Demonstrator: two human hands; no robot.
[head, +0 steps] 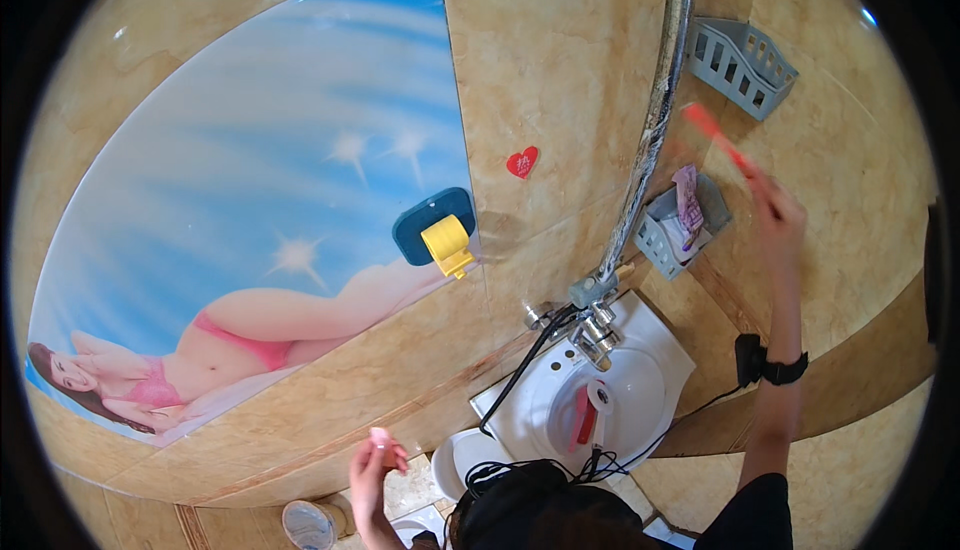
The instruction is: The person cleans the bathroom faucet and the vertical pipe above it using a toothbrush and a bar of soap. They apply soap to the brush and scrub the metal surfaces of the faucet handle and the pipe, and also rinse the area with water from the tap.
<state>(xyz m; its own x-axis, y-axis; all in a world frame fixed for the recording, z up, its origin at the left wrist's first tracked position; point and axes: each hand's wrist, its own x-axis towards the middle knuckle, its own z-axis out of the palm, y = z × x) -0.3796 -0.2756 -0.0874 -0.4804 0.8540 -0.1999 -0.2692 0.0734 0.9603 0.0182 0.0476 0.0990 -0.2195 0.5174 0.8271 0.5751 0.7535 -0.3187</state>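
Note:
My right hand (778, 209) is raised at the right, its fingers closed on the handle of a red toothbrush-like tool (716, 134) that is blurred. The tool's head points up and left, below a grey wall basket (742, 66). Low in the view, my left hand (379, 460) holds a small pale pink object (381, 437) between its fingers; what it is cannot be told. In the white washbasin (645, 392) lie a red flat item (582, 419) and a white-handled item with a round end (600, 400).
A worn metal shower pipe (656, 122) rises from the taps (592, 325). A lower grey basket (660, 239) holds a purple packet (688, 201). A blue wall holder with a yellow ring (448, 239) is at centre. A bucket (309, 525) stands at lower left; black cables hang near the basin.

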